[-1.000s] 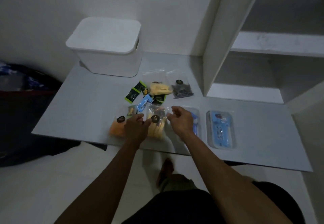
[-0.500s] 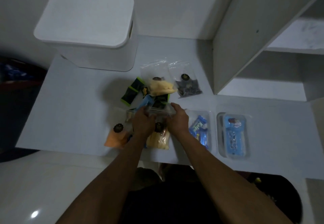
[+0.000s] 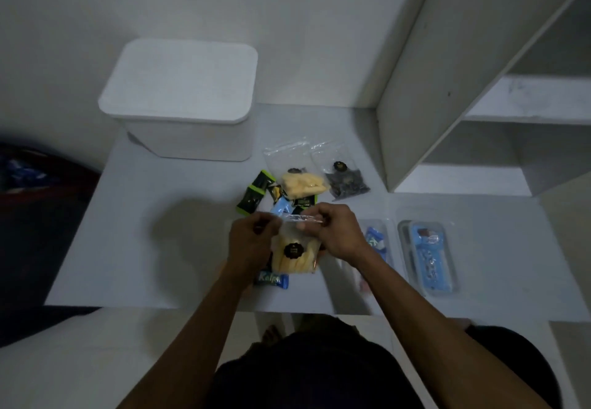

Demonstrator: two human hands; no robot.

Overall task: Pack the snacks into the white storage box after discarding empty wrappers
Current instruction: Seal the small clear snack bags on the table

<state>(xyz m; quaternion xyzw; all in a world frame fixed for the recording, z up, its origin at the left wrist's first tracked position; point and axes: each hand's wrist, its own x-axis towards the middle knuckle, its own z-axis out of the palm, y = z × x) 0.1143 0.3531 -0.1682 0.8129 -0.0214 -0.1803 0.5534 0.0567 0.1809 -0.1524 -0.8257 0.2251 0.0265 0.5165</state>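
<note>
Hands meet over the white table (image 3: 134, 248): left hand (image 3: 248, 242) and right hand (image 3: 335, 232) both pinch the clear bag of yellow sticks (image 3: 295, 255) by its top edge. White storage box (image 3: 182, 104) sits lidded behind.

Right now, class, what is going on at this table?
A person is holding a clear zip bag of yellow snack sticks above the table, the left hand and right hand pinching its top edge. The white storage box sits at the back with its lid on. Other snacks lie loose: green-and-black packets, a bag of dark pieces and a blue bar in a clear tray.
</note>
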